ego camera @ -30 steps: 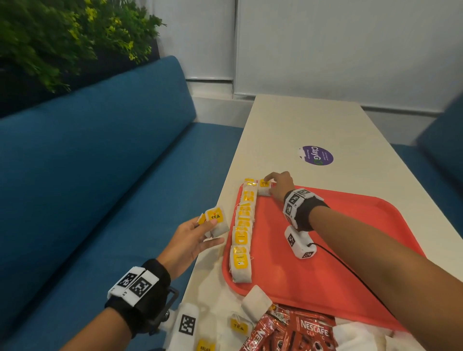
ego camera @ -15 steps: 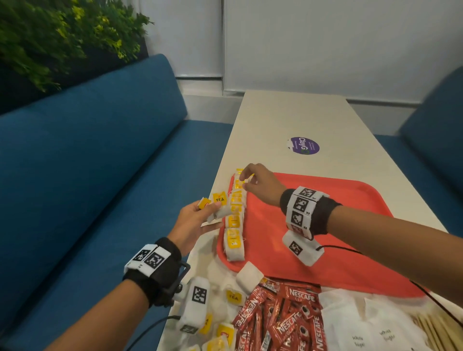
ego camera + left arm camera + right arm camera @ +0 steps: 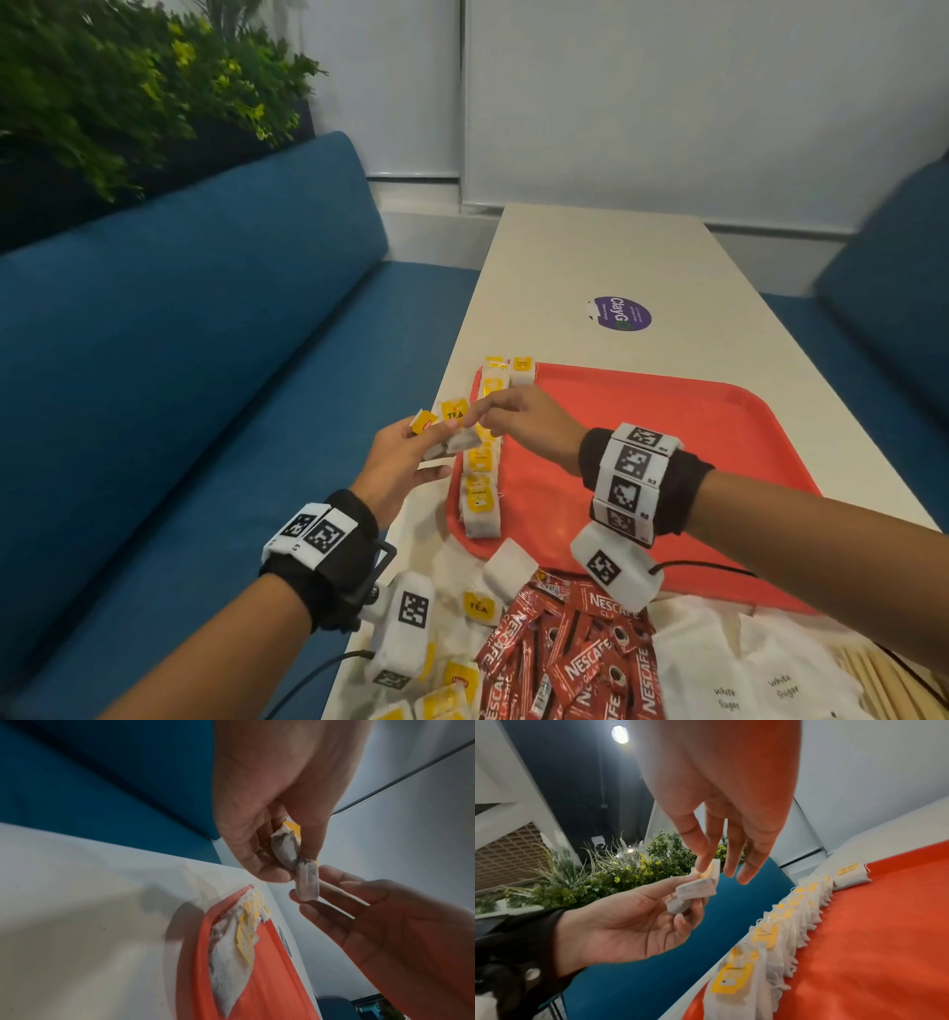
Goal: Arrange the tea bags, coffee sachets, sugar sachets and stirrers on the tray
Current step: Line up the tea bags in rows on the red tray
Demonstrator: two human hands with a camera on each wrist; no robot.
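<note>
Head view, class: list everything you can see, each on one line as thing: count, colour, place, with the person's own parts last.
Tray: one, red, on the table.
Table: one, pale, between the sofas.
Tea bags in a row: several, white with yellow tags, along the tray's left edge.
Held tea bags: two or three, white and yellow, in the left hand's grip.
Loose tea bags: several, near table edge.
Coffee sachets: many, red, near edge.
Sugar sachets: several, white, right of the coffee.
Stirrers: several, wooden, far right.
Sticker: one, purple, mid-table.
Sofas: two, blue.
Plant: green, behind the left sofa.
Left hand: holds tea bags.
Right hand: pinches one held bag.
</note>
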